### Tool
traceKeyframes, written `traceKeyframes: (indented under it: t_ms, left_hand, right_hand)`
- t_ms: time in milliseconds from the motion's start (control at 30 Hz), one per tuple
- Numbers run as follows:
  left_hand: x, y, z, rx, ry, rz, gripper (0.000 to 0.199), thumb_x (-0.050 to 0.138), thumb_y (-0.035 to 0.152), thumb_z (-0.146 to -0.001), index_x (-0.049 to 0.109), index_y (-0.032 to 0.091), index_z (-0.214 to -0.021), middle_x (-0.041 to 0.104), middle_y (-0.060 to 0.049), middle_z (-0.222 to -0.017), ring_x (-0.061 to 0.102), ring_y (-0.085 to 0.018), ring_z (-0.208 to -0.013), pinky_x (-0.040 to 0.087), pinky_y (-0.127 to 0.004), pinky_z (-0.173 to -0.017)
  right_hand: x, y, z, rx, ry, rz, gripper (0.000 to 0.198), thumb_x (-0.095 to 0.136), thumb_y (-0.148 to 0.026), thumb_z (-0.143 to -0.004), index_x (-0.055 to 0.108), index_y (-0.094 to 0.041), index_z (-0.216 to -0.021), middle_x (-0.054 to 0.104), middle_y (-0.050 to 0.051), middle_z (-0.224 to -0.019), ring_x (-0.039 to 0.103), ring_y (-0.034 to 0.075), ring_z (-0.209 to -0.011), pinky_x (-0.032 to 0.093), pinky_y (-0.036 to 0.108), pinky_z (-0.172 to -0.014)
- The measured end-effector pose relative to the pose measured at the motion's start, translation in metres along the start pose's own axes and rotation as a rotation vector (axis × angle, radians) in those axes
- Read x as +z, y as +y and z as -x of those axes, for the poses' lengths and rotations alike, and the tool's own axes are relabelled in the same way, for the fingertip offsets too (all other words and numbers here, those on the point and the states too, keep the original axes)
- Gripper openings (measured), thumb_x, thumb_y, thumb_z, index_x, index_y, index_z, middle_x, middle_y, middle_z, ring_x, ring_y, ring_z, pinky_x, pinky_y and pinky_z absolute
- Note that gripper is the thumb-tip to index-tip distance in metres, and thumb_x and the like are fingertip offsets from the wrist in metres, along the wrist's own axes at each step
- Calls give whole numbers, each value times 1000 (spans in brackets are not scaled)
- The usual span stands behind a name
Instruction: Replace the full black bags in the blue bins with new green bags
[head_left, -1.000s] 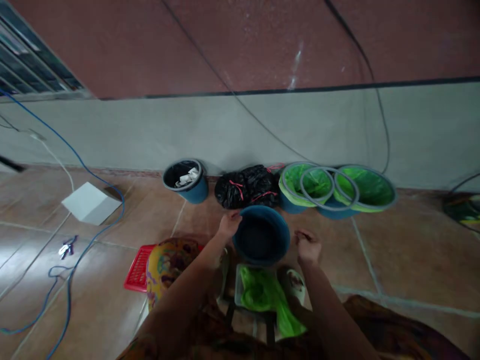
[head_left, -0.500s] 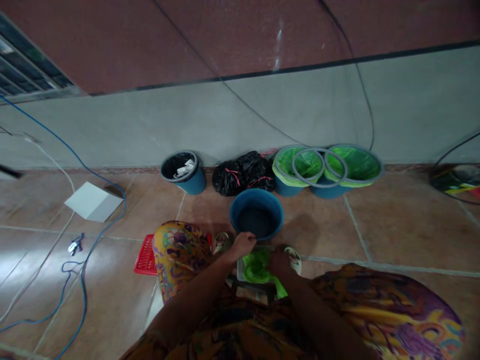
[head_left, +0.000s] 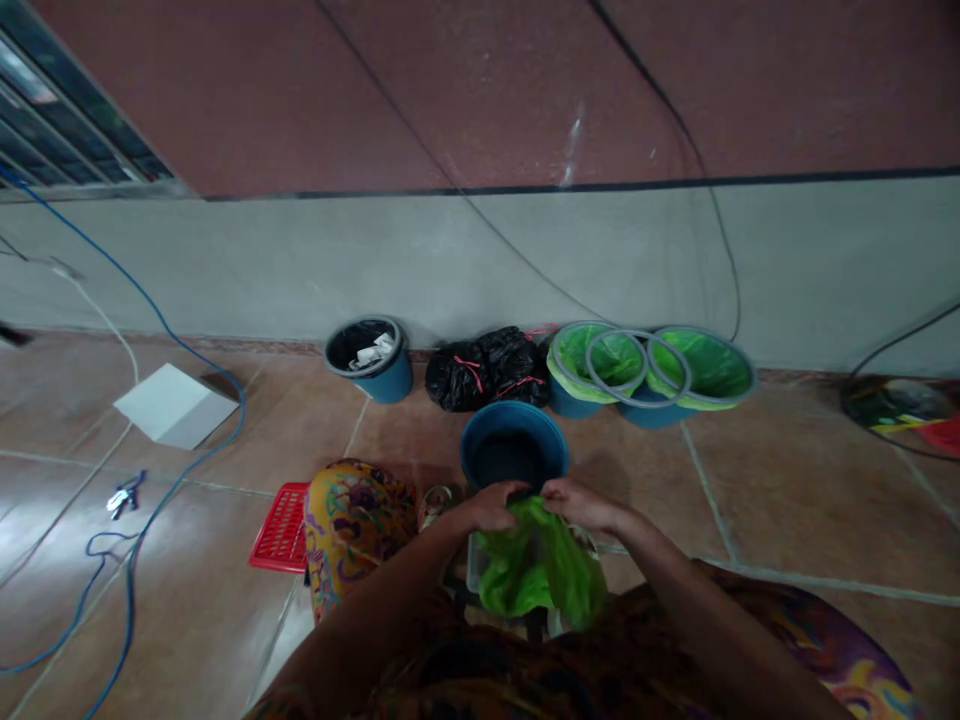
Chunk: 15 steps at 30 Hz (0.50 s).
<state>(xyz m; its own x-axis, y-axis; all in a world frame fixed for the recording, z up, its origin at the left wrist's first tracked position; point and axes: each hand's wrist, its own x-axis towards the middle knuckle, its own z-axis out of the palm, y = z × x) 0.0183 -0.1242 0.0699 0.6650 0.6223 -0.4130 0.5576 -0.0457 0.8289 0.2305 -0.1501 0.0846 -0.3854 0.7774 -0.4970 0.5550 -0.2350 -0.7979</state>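
A green plastic bag hangs bunched between my two hands. My left hand is closed on its upper left edge, close to the near rim of a blue bin. My right hand pinches the top right edge of the same bag, with the fingers closed. The blue bin stands upright just beyond my hands, its dark inside showing no liner. Under the bag, a clear plastic container is mostly covered. The fingertips are partly hidden by the plastic.
Along the wall stand a bin with a black liner, black tied bags and two green-lined bins with a loose grey ring across them. At left lie a red basket, a white box, keys and a blue cable.
My right hand has lifted the green bag up from the container toward the bin. My left hand has come down slightly and now grips the bag too. The view has tilted up a little.
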Motion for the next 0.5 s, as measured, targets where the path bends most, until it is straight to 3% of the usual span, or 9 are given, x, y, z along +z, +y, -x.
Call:
traceKeyframes:
  t_ms: [67,167,233,367,500]
  left_hand:
    - [0,5,1,63,2,-9,65,71,19,-61,61,15,-126,69,-8,-118,64,-24,-102,50,-30,-87]
    - [1,10,-1,26,97,-64,24,60,23,-76,73,10,-90,71,-4,-79,64,-19,-73,47,-24,-65]
    - [-2,11,-3,-52,197,-95,25,52,22,-81,73,8,-79,65,-3,-67,59,-17,-62,42,-23,-56]
    - [-31,12,-4,-112,321,-58,22,55,19,-79,73,9,-86,66,-4,-70,57,-14,-59,40,-22,-52]
    - [-82,12,7,-178,437,28,24,57,10,-71,74,12,-88,67,-2,-69,59,-13,-59,42,-20,-54]
  right_hand:
    - [-13,-19,8,-58,25,-208,21,61,-38,-75,60,-17,-75,57,-2,-65,49,11,-59,39,23,-57]
    - [-27,-40,16,-81,87,-466,33,66,-48,-73,60,-17,-83,59,-2,-71,52,11,-62,43,24,-61]
    - [-39,-48,20,-74,159,-550,38,68,-51,-72,60,-18,-87,61,-2,-73,54,11,-63,44,25,-63]
    - [-70,-50,34,-41,236,-520,42,70,-52,-70,62,-18,-93,65,0,-77,58,12,-66,46,25,-64]
    - [-99,-38,50,-9,96,-313,40,73,-43,-67,67,-18,-97,71,3,-87,63,16,-74,49,28,-69]
